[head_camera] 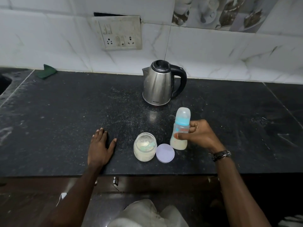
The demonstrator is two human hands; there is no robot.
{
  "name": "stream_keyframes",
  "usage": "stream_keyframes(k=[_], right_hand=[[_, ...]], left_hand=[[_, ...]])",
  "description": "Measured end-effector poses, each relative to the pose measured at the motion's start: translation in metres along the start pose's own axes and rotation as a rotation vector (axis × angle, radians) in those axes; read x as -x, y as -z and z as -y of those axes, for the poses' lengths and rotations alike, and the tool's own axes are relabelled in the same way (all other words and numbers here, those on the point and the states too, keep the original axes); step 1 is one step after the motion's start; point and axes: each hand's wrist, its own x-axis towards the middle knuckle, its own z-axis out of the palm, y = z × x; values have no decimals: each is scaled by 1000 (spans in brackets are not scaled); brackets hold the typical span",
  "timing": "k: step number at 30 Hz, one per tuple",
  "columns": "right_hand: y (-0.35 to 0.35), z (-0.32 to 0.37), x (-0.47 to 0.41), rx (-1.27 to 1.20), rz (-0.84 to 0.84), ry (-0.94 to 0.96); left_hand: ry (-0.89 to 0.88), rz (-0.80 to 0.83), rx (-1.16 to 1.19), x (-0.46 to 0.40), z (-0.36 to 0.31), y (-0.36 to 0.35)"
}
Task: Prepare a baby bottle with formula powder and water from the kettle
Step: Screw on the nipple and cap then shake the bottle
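Observation:
A clear baby bottle (180, 126) with a blue collar and a frosted cap stands on the black counter (65, 115), cream liquid in its lower part. My right hand (199, 135) grips its body from the right, thumb across the front. Left of the bottle sits an open jar of formula powder (144, 149) with a pale blue scoop inside. The jar's lilac lid (165, 153) lies flat between jar and bottle. Behind them stands a steel kettle (158, 86) with its lid closed and a black handle to the right. My left hand (100, 146) rests flat on the counter.
A wall socket plate (120, 32) hangs on the tiled wall behind the kettle. A green scrub pad (46, 72) lies at the back left, near a sink edge (5, 82). Cabinet handles (115, 181) show below the counter's front edge.

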Motion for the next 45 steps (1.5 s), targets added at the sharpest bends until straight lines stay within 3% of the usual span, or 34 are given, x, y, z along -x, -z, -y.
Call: stream_keyframes(k=[3, 7, 10, 13, 16, 20, 23, 26, 30, 33, 37, 40, 43, 45], right_hand=[[0, -1, -2, -25, -117, -9], [-2, -1, 2, 14, -43, -3], [-2, -1, 2, 27, -144, -11], [-5, -3, 4, 42, -77, -32], [-7, -6, 4, -10, -147, -40], [-9, -7, 7, 3, -55, -37], [-7, -6, 6, -14, -131, -31], [-6, -5, 8, 38, -62, -27], [-5, -5, 6, 3, -125, -19], [-7, -5, 9, 35, -21, -32], [-8, -4, 7, -44, -116, -26], [-10, -7, 9, -1, -49, -44], [-10, -9, 8, -85, -147, -41], [-8, -6, 8, -64, -110, -84]], left_hand=[[2, 2, -7, -1, 0, -1], [-8, -2, -2, -1, 1, 0], [-6, 1, -13, -1, 0, -1], [-9, -4, -5, -1, 2, -2], [-8, -6, -6, -2, 2, -3], [-8, -4, 1, -1, 3, -2], [-1, -3, -5, -1, 2, -3], [-4, -1, 0, -1, 4, -4], [-1, 1, -8, -2, 3, -5], [-3, -2, -1, -1, 4, -4], [-2, 0, -9, -1, 3, -4], [-5, -3, -2, -1, 4, -3], [-17, -12, -10, -2, 2, -3], [-20, -11, -18, -1, 2, -4]])
